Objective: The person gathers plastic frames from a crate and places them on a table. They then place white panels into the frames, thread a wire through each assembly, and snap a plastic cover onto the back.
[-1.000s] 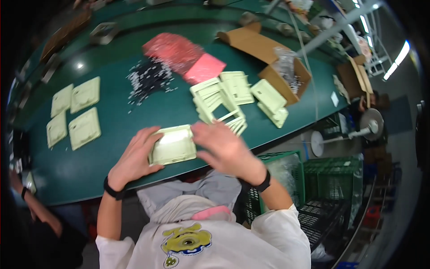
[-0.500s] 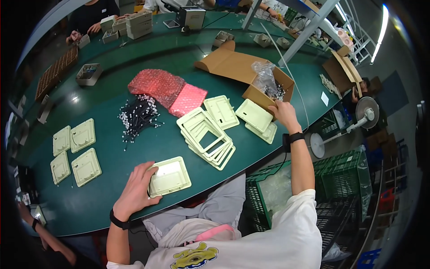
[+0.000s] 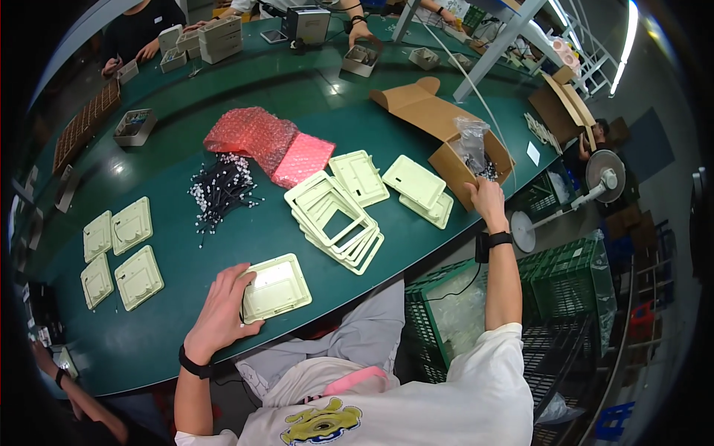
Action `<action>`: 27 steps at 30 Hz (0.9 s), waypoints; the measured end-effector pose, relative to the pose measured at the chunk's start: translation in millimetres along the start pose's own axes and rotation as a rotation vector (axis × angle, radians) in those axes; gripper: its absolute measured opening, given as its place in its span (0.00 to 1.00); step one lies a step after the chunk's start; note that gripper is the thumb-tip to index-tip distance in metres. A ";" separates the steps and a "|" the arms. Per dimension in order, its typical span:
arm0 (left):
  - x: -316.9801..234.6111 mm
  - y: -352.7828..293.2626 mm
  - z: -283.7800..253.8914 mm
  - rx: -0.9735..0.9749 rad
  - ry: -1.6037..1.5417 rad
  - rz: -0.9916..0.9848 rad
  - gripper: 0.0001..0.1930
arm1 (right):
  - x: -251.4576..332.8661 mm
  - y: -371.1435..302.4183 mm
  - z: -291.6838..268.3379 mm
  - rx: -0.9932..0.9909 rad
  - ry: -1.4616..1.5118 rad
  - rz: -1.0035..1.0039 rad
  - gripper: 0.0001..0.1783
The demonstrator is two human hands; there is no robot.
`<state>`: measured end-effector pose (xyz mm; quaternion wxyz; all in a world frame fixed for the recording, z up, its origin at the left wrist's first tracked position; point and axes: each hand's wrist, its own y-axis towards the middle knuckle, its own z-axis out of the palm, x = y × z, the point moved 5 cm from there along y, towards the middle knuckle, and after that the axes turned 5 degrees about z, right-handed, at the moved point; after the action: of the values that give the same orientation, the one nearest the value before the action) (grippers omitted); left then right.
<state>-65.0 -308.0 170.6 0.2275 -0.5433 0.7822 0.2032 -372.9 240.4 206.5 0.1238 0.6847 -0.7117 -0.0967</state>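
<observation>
"Pale-green panel (image 3: 280,288): where?"
"On the desk (image 3: 190,271), right of the left hand (image 3: 218,311)'s grip, which clasps its edge."
"And the right hand (image 3: 489,204)?"
"By the panel a second ago, now at the cardboard box (image 3: 451,171); I can't tell its grip."

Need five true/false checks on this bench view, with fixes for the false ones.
1. The left hand touches a pale-green rectangular plastic panel. True.
2. The right hand rests on the same panel. False: it is at the open brown cardboard box.
3. Red bubble wrap lies inside that box. False: it lies on the green table.
4. A heap of black cables with white tips lies left of the stacked pale-green rectangular frames. True.
5. The separate panel group at the table's left numbers six. False: four.
</observation>
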 end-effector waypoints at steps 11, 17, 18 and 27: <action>-3.5 -10.5 -8.6 0.017 0.009 -0.022 0.47 | -3.4 -0.1 10.5 0.051 0.025 0.038 0.22; 3.9 -14.0 -11.4 -0.012 0.021 -0.053 0.46 | 56.6 -26.3 -49.7 -0.144 -0.081 -0.118 0.22; 2.6 -12.8 -10.7 -0.007 0.009 -0.046 0.46 | 85.8 -46.4 -72.0 -0.193 0.082 -0.172 0.21; 2.6 -16.4 -14.9 -0.066 -0.114 -0.097 0.54 | 341.6 -250.9 -52.9 0.467 0.602 -1.003 0.36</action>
<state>-52.3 -323.7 180.1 0.2633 -0.5752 0.7336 0.2484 -129.0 -110.1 194.7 0.1056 0.9414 -0.2403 0.2118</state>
